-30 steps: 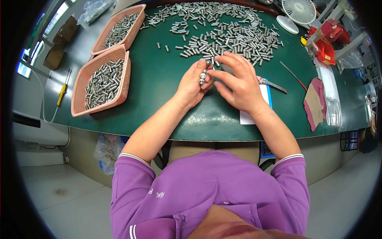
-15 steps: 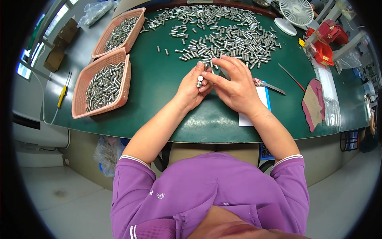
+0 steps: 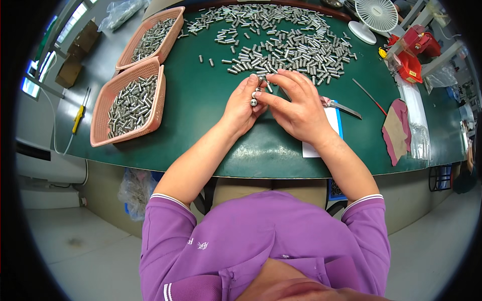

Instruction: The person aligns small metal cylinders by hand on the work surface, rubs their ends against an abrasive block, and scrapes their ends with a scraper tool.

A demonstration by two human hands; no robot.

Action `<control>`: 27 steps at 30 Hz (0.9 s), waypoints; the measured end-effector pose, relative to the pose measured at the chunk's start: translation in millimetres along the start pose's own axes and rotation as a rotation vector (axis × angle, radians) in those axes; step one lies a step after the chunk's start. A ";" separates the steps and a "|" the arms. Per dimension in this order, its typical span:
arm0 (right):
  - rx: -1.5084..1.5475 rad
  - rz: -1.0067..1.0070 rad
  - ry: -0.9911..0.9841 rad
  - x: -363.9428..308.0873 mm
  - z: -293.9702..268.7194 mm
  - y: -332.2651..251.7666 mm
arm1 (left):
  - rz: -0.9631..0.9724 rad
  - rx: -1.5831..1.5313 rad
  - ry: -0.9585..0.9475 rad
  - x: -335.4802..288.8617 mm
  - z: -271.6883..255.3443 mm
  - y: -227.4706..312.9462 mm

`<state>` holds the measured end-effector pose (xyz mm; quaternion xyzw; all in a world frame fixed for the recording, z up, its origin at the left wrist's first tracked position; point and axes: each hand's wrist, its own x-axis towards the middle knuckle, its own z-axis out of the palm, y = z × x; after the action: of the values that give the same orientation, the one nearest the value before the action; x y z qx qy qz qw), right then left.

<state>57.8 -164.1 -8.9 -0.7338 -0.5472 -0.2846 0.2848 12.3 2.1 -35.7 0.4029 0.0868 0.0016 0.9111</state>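
My left hand (image 3: pixel 242 106) is closed around several short, silvery cylindrical metal pins (image 3: pixel 253 102) whose round ends face me. From the other side my right hand (image 3: pixel 299 108) meets it, with thumb and fingertips pinching at the same pins. How many pins are in the grip is hidden by my fingers. Beyond both hands, a large heap of loose metal pins (image 3: pixel 296 50) is spread over the green tabletop (image 3: pixel 191 113).
Left of me stand two pink plastic baskets of pins, a near one (image 3: pixel 161 108) and a far one (image 3: pixel 175 30). A yellow-handled screwdriver (image 3: pixel 78 119) lies beyond them. Rightward are a bladed tool (image 3: pixel 346 109), a thin rod (image 3: pixel 369 95), a cloth (image 3: pixel 396 133) and a white fan (image 3: pixel 375 15).
Both hands stay in nearly the same place. The pin ends between my fingers have shifted slightly, and one that faced up bright is now partly covered by my right thumb.
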 end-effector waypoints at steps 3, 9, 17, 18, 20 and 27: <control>-0.007 0.007 0.023 0.5 -4.8 -0.2 | 0.023 0.017 -0.072 2.6 -7.6 -2.2; -0.024 -0.082 -0.027 -0.2 -1.2 -5.7 | 0.061 -0.056 0.079 6.4 -2.0 -4.3; 0.039 -0.030 0.062 2.2 -6.5 -1.1 | 0.078 0.071 -0.020 3.8 -8.9 -4.1; 0.039 -0.028 0.061 2.6 -5.3 -3.1 | 0.076 0.070 -0.020 3.3 -6.0 -3.8; 0.027 -0.053 0.036 2.9 -3.1 -7.0 | 0.111 0.092 0.033 2.6 0.5 -3.6; -0.061 0.000 0.031 -2.5 -10.3 9.2 | 0.149 0.103 -0.064 4.8 -9.7 -2.3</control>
<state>64.9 -175.3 -4.7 -0.7376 -0.5339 -0.3125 0.2708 15.3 8.0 -44.6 0.4546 0.0274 0.0521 0.8888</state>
